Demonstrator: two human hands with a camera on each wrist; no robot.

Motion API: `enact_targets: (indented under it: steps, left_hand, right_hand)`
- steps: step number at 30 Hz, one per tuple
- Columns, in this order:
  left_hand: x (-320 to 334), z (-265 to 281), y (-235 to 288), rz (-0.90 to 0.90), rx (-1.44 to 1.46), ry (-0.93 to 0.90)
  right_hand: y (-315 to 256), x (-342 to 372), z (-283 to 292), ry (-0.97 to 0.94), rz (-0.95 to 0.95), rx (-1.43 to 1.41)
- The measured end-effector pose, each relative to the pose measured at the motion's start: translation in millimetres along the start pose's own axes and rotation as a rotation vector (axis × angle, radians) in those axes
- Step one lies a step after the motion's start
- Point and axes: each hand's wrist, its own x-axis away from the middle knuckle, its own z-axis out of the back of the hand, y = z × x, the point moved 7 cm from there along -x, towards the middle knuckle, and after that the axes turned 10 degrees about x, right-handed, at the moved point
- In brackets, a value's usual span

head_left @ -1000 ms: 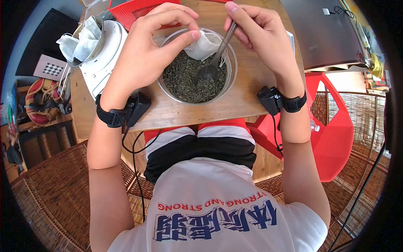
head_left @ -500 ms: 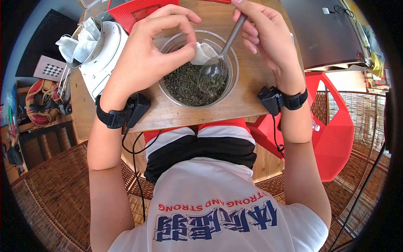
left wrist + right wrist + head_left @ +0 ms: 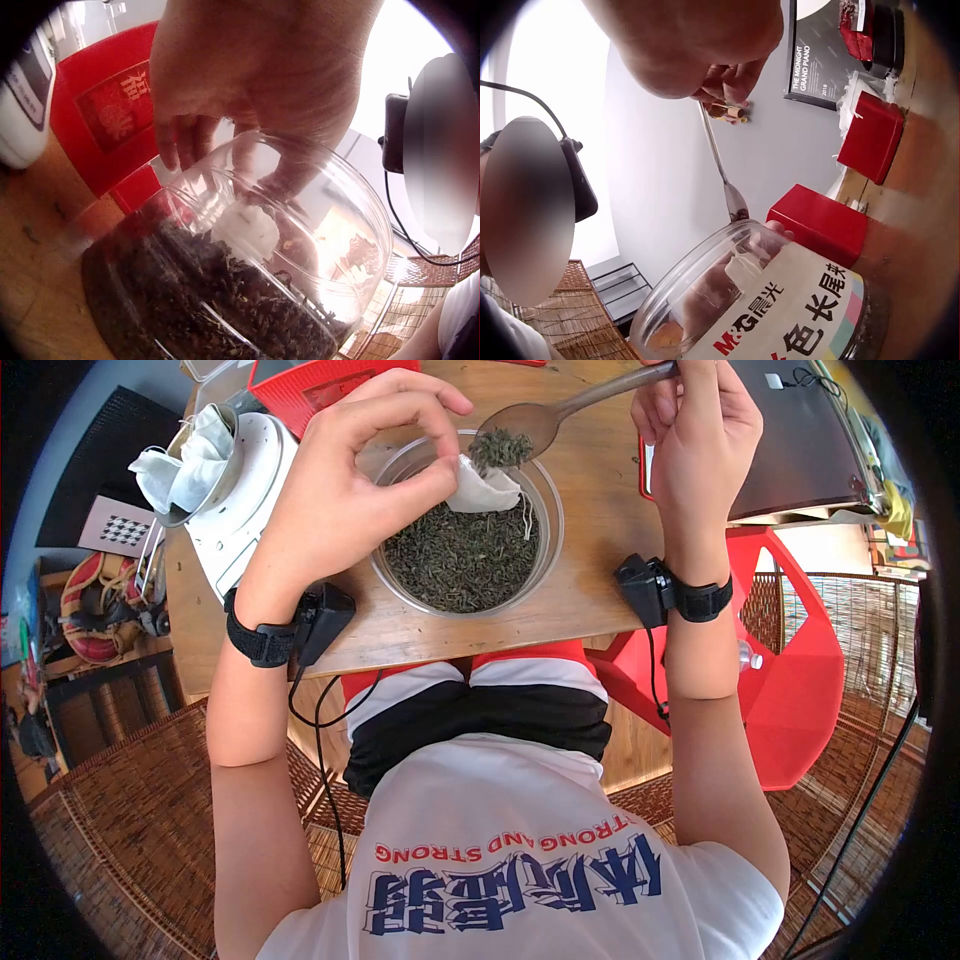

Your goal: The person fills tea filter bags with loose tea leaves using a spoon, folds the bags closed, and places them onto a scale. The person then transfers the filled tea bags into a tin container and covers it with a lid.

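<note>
My left hand (image 3: 365, 485) pinches a small white drawstring tea bag (image 3: 485, 492) between thumb and finger, inside the mouth of a clear plastic tub (image 3: 552, 535). Dried dark green tea leaves (image 3: 460, 565) lie in the tub. My right hand (image 3: 697, 455) holds a metal spoon (image 3: 600, 395) by its handle, up to the right of the tub. A heap of tea sits in the spoon's bowl, right at the top edge of the bag. Through the tub wall, the left wrist view shows the bag (image 3: 247, 229) over the leaves. The spoon (image 3: 718, 161) slants down to the tub's rim in the right wrist view.
On the left stands a white scale (image 3: 268, 465) carrying a metal bowl with several white bags (image 3: 205, 455). A red box (image 3: 312, 395) stands behind my left hand. Two red boxes (image 3: 821, 229) are near the tub in the right wrist view. The wooden table's front edge (image 3: 480, 645) is close to my lap.
The spoon has risen out of the leaves with a scoop of tea and tilted towards level, its bowl now at the bag's mouth. My right hand has moved right; my left keeps its pinch.
</note>
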Motion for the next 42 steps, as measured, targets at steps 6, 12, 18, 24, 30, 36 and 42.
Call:
enact_targets:
  steps: [6, 12, 18, 24, 30, 36, 42]
  left_hand:
    - [0.9, 0.1, -1.1, 0.010, 0.005, -0.004]
    - [0.4, 1.6, -1.5, -0.020, 0.004, 0.019]
    - [1.4, 5.1, -5.8, -0.011, 0.082, 0.085]
    - [-0.4, 3.1, -4.3, -0.025, -0.011, 0.024]
    - [1.8, 0.6, -7.8, -0.015, 0.001, 0.023]
    - [1.9, -0.2, -12.2, 0.040, 0.065, 0.014]
    - [2.3, -1.0, -11.1, 0.050, 0.080, 0.017]
  right_hand:
    - [-13.5, 6.7, -2.6, -0.002, 0.201, 0.066]
    - [-16.3, 7.4, 5.5, 0.054, 0.276, 0.023]
    - [-20.6, 8.6, 9.0, 0.113, 0.285, -0.116]
    - [-19.7, 21.4, -19.9, -0.289, 0.326, 0.242]
    - [-15.7, 30.6, -47.8, -0.692, 0.193, 0.374]
    - [13.9, 31.7, -51.4, -0.692, -0.274, 0.199]
    - [24.2, 30.1, -52.1, -0.674, -0.367, 0.215]
